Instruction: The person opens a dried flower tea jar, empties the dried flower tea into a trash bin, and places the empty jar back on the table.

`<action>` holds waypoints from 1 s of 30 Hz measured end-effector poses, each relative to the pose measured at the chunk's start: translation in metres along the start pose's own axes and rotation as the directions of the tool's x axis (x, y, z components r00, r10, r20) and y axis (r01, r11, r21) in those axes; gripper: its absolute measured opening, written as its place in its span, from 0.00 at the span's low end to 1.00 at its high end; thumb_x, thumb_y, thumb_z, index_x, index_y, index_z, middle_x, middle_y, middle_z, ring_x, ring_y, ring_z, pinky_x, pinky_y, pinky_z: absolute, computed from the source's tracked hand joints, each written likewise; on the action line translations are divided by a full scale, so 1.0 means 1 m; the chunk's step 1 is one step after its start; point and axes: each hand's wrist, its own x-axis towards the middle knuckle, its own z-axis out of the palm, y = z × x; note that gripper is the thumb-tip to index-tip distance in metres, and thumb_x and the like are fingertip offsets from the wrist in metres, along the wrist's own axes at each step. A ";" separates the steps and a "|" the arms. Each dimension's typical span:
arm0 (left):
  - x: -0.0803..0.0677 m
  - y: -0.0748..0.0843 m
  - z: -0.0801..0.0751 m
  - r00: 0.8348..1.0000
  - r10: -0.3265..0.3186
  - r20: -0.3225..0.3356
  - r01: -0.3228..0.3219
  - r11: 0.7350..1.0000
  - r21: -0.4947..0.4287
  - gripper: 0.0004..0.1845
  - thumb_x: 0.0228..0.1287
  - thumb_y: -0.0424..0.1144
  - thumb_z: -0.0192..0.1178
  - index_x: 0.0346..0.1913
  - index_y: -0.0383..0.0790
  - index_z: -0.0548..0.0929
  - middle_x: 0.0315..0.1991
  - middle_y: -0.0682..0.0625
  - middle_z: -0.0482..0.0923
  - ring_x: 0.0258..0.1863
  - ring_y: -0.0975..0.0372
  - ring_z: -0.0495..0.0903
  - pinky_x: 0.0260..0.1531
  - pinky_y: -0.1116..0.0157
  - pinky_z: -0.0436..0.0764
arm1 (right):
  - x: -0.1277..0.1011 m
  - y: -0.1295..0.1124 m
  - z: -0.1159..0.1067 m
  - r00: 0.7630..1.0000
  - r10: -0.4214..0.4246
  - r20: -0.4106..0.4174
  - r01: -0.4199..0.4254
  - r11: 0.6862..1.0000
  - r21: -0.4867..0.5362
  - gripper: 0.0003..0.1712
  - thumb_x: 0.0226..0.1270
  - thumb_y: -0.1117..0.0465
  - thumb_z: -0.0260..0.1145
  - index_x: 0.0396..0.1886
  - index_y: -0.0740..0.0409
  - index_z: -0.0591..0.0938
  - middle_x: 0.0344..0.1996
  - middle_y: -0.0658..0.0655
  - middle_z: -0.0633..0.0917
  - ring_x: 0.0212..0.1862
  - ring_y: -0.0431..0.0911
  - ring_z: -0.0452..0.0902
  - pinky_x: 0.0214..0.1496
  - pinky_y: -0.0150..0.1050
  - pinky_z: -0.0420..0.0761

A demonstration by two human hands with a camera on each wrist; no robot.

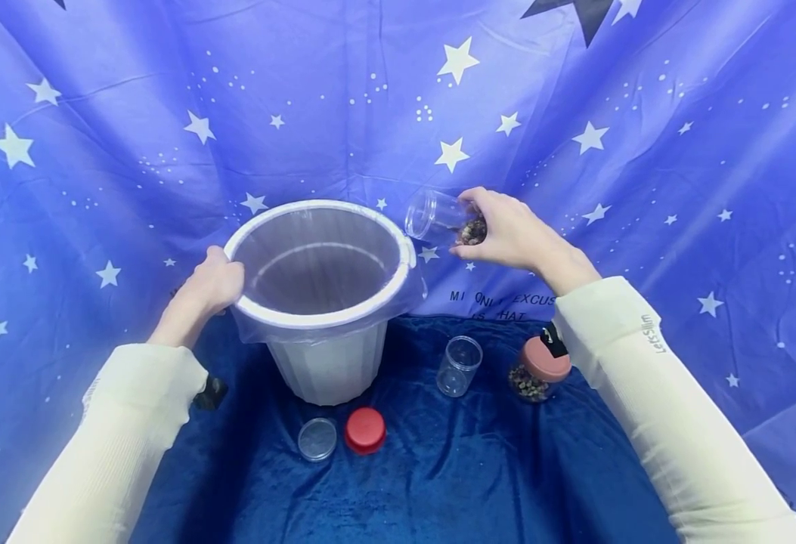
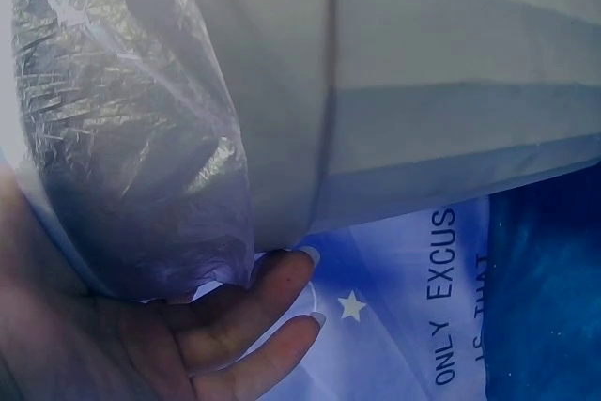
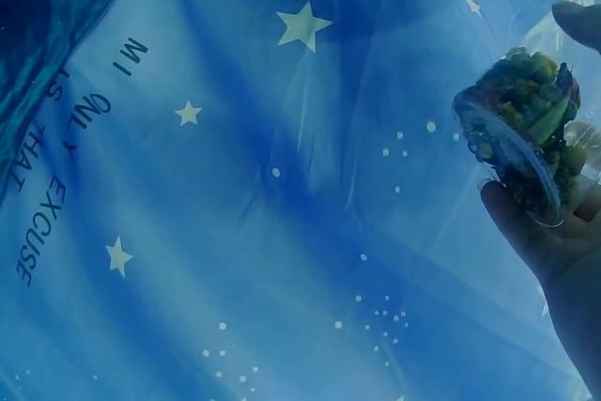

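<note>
A white trash bin (image 1: 329, 363) lined with a clear plastic bag (image 2: 141, 129) stands at the centre left. My left hand (image 1: 209, 285) grips the bin's rim on its left side, thumb on top; in the left wrist view its fingers (image 2: 249, 312) curl beneath the bag's folded edge. Just right of the rim, my right hand (image 1: 509, 230) holds a clear jar (image 1: 432, 215) by its base end. The jar lies tilted on its side, mouth toward the bin. Dark, dried-looking bits (image 3: 526, 124) sit at its bottom end, partly hidden by my fingers.
On the blue cloth (image 1: 411, 499) stand an open clear jar (image 1: 459, 369) and a pink-lidded jar (image 1: 540, 370) of similar bits, partly behind my right sleeve. A clear lid (image 1: 317, 439) and a red lid (image 1: 366, 431) lie before the bin. A starry curtain (image 1: 343, 113) hangs behind.
</note>
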 end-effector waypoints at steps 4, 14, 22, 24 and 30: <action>-0.001 0.001 0.000 1.000 -0.004 0.003 0.004 1.000 0.003 0.34 0.70 0.43 0.28 0.69 0.17 0.43 0.52 0.25 0.65 0.47 0.41 0.73 0.27 0.64 0.77 | 0.003 -0.004 0.004 1.000 -0.026 0.016 0.027 0.999 -0.033 0.47 0.53 0.46 0.74 0.69 0.61 0.67 0.59 0.63 0.78 0.63 0.58 0.72 0.68 0.58 0.68; 0.000 0.001 0.001 1.000 -0.008 0.005 0.008 1.000 -0.003 0.33 0.71 0.43 0.28 0.69 0.18 0.45 0.52 0.26 0.66 0.46 0.42 0.72 0.28 0.64 0.76 | 0.004 -0.011 0.008 0.997 -0.057 0.045 0.061 0.994 -0.093 0.48 0.55 0.48 0.73 0.71 0.61 0.65 0.61 0.64 0.76 0.66 0.59 0.69 0.70 0.57 0.67; 0.001 0.000 0.000 1.000 -0.015 -0.005 0.015 1.000 -0.007 0.33 0.71 0.42 0.29 0.68 0.18 0.45 0.52 0.25 0.65 0.48 0.41 0.72 0.28 0.64 0.77 | 0.005 -0.015 0.012 0.994 -0.103 0.027 0.106 0.985 -0.135 0.47 0.55 0.49 0.73 0.71 0.60 0.65 0.62 0.66 0.75 0.66 0.61 0.68 0.70 0.57 0.67; 0.001 0.000 0.000 1.000 -0.017 -0.004 0.017 1.000 -0.005 0.33 0.71 0.43 0.28 0.68 0.18 0.46 0.52 0.26 0.66 0.47 0.41 0.72 0.28 0.64 0.77 | 0.004 -0.017 0.013 0.993 -0.115 0.021 0.117 0.982 -0.148 0.47 0.54 0.49 0.73 0.71 0.60 0.66 0.62 0.65 0.75 0.67 0.61 0.67 0.70 0.57 0.66; 0.001 0.000 0.000 1.000 -0.019 0.002 0.019 1.000 -0.009 0.34 0.71 0.43 0.28 0.69 0.18 0.43 0.53 0.25 0.65 0.48 0.41 0.72 0.29 0.63 0.78 | 0.004 -0.027 0.017 0.985 -0.170 -0.007 0.165 0.967 -0.195 0.45 0.54 0.49 0.74 0.69 0.58 0.67 0.61 0.63 0.76 0.65 0.61 0.68 0.67 0.56 0.70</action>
